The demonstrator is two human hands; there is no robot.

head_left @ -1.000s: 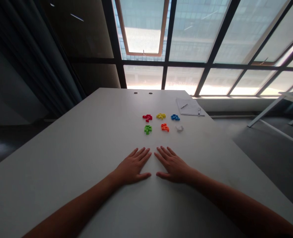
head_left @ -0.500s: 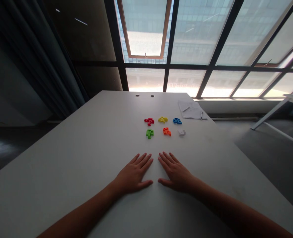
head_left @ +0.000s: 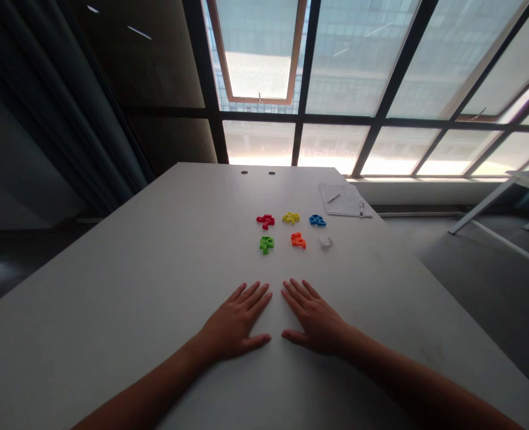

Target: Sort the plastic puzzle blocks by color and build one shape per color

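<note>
The left hand [head_left: 233, 322] and the right hand [head_left: 313, 322] are laid palm down on a pale worktop [head_left: 112, 310], both open with the fingers spread and nothing pinched, and a narrow gap is left between them at the thumbs. Ahead of the fingertips, touched by neither hand, six small blocky plastic puzzle pieces are laid flat in two rows of three. The far row is made up of a red piece [head_left: 265, 221], a yellow piece [head_left: 291, 218] and a blue piece [head_left: 317, 220]. The near row holds a green piece [head_left: 267, 245], an orange piece [head_left: 298, 240] and a white piece [head_left: 325, 242], whose outline is hard to make out against the pale surface. The green piece is nearest the left hand and the orange piece nearest the right. Further back, a sheet of paper [head_left: 341, 200] lies near the far edge with a pen [head_left: 361, 208] along its right side. As the pieces are thin and well spaced, each would best be taken by its edges between fingertip and thumb, so that its neighbours are not nudged out of line.
</note>
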